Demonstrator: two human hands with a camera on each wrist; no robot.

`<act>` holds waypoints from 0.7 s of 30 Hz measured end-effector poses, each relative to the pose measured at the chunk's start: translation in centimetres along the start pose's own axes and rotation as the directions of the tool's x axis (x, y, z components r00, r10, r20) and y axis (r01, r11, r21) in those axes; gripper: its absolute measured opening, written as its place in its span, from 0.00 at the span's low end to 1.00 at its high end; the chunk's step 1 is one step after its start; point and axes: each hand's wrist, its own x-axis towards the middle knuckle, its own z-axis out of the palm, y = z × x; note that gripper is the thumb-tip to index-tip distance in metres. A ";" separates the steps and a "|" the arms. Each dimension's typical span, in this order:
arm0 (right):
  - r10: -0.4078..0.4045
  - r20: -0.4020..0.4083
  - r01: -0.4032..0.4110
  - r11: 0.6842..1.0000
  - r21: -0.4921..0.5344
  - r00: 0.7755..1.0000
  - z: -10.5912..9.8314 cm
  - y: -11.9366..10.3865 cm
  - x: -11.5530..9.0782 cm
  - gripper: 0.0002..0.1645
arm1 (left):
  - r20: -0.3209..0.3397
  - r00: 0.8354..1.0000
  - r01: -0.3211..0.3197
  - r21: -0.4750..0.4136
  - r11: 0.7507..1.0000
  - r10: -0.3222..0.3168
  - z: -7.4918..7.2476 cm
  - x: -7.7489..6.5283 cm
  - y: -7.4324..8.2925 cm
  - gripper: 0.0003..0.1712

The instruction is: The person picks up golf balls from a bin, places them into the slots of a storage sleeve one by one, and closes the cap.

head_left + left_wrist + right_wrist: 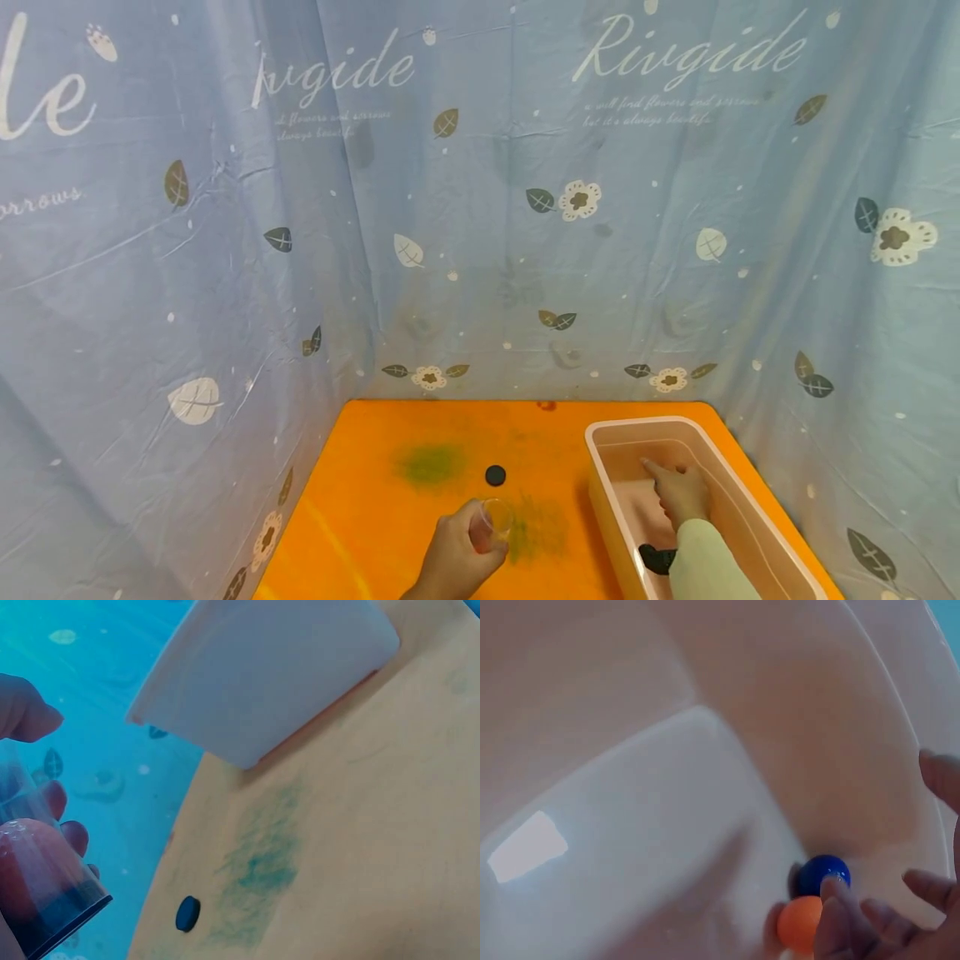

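My left hand [455, 552] grips a clear plastic cup [497, 518], its round rim showing in the head view. In the left wrist view the cup [56, 889] has a dark end, and a reddish rounded shape shows there; I cannot tell if it is inside or behind the plastic. A small black disc [495, 475] lies on the table just beyond the cup. My right hand [682, 493] reaches into a pale pink bin [606, 475], fingers spread. In the right wrist view its fingertips overlap a blue ball [823, 874] and an orange ball [798, 924] by the bin's wall; contact is unclear.
The bin stands on the right side of an orange table [360, 500] with green smudges. Blue printed curtains [480, 275] enclose the back and both sides. A black strap [657, 559] is on my right wrist, by the bin's left wall.
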 end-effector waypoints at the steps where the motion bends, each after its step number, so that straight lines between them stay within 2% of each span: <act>1: 0.004 -0.018 -0.005 1.000 -0.025 1.000 0.2 0.0 -0.1 0.67 | 0.001 1.000 -0.003 -0.006 1.000 0.003 0.0 0.0 0.0 0.11; 5: 0.045 -0.074 -0.053 0.994 -0.101 0.996 0.6 0.0 -0.1 0.70 | -0.002 1.000 -0.004 0.004 1.000 0.004 -0.1 0.0 0.0 0.11; 9: 0.049 -0.072 -0.059 0.987 -0.152 0.996 0.7 -0.1 0.1 0.67 | -0.004 1.000 0.008 0.005 1.000 -0.008 -0.1 0.0 -0.1 0.12; 14: 0.060 0.006 -0.058 0.987 -0.151 0.998 0.8 0.1 0.3 0.64 | -0.001 1.000 0.015 0.016 1.000 -0.015 -0.1 0.0 -0.4 0.12; 17: 0.078 0.055 -0.068 0.983 -0.169 0.995 0.9 0.4 0.4 0.64 | 0.014 0.998 0.055 0.018 0.998 -0.055 -0.1 -0.1 -0.5 0.12; 19: 0.063 0.072 -0.046 0.974 -0.223 0.995 0.9 0.6 0.6 0.60 | 0.023 0.997 0.072 0.014 0.997 -0.073 -0.1 -0.1 -0.6 0.12; 21: 0.021 0.109 0.005 0.972 -0.234 0.994 1.0 0.7 0.9 0.54 | 0.024 0.997 0.076 0.008 0.997 -0.076 -0.2 -0.1 -0.7 0.12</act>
